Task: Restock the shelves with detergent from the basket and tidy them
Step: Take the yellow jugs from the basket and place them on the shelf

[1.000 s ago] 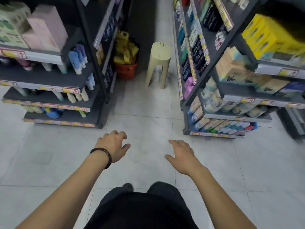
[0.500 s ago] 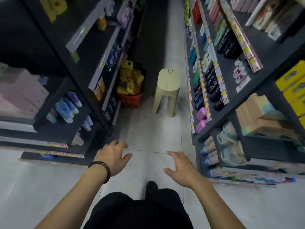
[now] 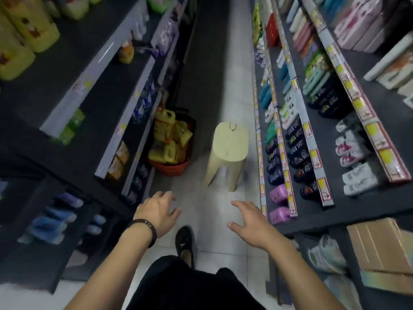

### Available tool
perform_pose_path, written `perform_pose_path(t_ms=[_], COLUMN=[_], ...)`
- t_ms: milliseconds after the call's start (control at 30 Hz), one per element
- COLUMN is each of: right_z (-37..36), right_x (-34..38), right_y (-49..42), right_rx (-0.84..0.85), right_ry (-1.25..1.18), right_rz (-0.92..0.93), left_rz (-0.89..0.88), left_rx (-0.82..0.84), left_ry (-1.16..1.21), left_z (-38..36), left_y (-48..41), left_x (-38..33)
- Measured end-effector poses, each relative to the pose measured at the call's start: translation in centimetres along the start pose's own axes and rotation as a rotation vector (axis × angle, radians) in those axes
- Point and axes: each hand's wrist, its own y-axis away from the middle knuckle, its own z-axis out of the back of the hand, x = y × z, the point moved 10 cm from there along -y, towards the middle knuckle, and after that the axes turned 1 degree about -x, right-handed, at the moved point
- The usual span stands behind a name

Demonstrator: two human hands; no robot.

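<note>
Since half a second ago, the basket and the stool have drawn nearer and stand larger ahead, and my hands remain out in front, empty.

Shelving: dark shelves on my left point(image 3: 73, 121) and dark shelves on my right point(image 3: 348, 135) flank a pale tiled aisle floor point(image 3: 214, 220). Large yellow detergent jugs point(image 3: 24, 34) stand on an upper left shelf. The right-hand shelves carry rows of small bottles and packs behind yellow price tags point(image 3: 312, 157); the labels are too blurred to read. Cardboard boxes point(image 3: 384, 253) sit low on the right.

Obstruction: a beige plastic stool point(image 3: 228, 151) stands in the middle of the aisle, just right of the basket and between my right hand and the far aisle. It does not block the line from my left hand to the basket.

Task item: the red basket point(image 3: 172, 166) rests on the floor against the foot of the left shelves. It is packed with yellow detergent bottles point(image 3: 169, 135), which rise above its rim. It lies ahead of my left hand and a little to its right, clearly apart from it, with bare floor between.

Hands: my left hand point(image 3: 156, 211), palm down, wears a dark bracelet point(image 3: 146, 228) at the wrist; its fingers point(image 3: 167, 198) are loosely spread and slightly curled, gripping nothing. My right hand point(image 3: 250, 222) is likewise palm down with fingers apart and thumb out, gripping nothing, and sits further from the basket.

One dark shoe point(image 3: 184, 242) is planted on the floor between my forearms.
</note>
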Motion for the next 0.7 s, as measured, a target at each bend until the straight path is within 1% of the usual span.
perform_pose_path(t_ms=[100,233,367,433,533,700], right_z=[3.3,7.9,12.2,14.4,16.9,20.0], right_x=[0.8,1.5,1.5,1.0,0.7,2.7], right_y=[-5.1,-11.8,-16.9,-20.6,-26.3,-34.1], right_rx=[0.014,-0.012,-0.023,-0.025,0.028,0.129], right_ry=[0.024,0.014,-0.085,-0.101,-0.056,0.004], right_rz=[-0.007,-0.029,-0.041,-0.043,-0.016,0.064], left_rz=[-0.015,-0.028,-0.014,0.011,0.066,0.188], left_rx=[0.023,0.033,0.05,0.049,0.037,-0.026], left_ry=[-0.006,-0.048,-0.047,-0.045,-0.035,0.088], left_z=[2.4,5.4,7.0,7.8,9.5,12.9], left_y=[-5.6,-12.6,-17.6,-20.8,-25.0,-29.7], left_x=[-0.7,-2.2,-3.2,-3.6,-4.1,-4.4])
